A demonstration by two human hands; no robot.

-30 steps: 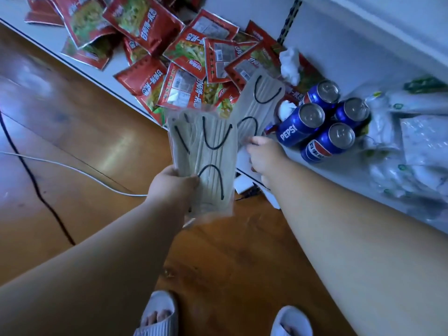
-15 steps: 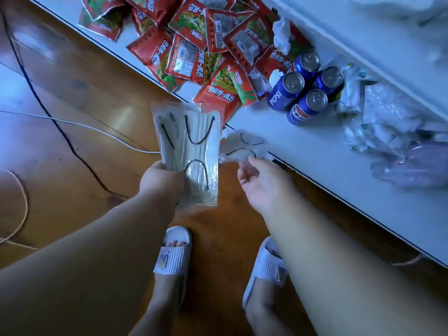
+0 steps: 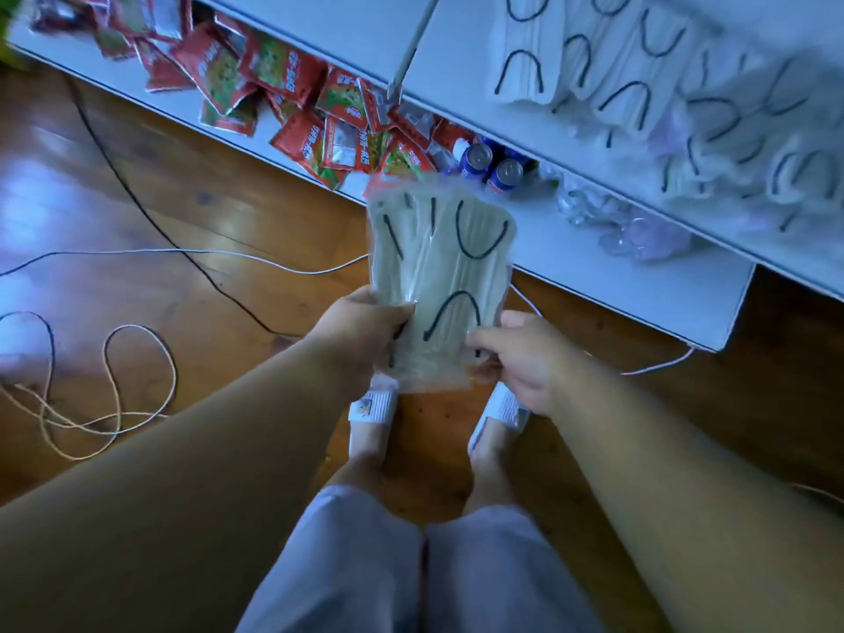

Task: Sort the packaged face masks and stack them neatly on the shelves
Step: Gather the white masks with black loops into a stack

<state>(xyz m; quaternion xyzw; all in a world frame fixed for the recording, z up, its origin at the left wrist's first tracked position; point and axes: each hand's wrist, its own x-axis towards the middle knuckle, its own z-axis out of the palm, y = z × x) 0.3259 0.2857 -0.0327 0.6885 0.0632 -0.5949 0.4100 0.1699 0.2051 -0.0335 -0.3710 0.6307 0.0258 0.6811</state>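
Note:
A bundle of clear-wrapped face mask packs [image 3: 438, 271], pale with black ear loops, is held upright in front of me above the floor. My left hand [image 3: 365, 335] grips its lower left edge, and my right hand [image 3: 516, 354] pinches its lower right edge. More packaged masks [image 3: 639, 79] lie in a loose, overlapping spread on the white upper shelf [image 3: 452, 61] at the top right. That spread is blurred toward the right.
The lower white shelf [image 3: 593, 267] carries red snack packets [image 3: 319, 125], two blue cans [image 3: 493, 169] and crumpled clear plastic wrap [image 3: 630, 226]. Cables [image 3: 109, 372] trail over the wooden floor at the left. My feet in white slippers [image 3: 372, 404] stand below the bundle.
My right hand brought its single mask pack onto the bundle and now pinches the bundle together with the left. The view tilted up, and the upper shelf with masks came into sight.

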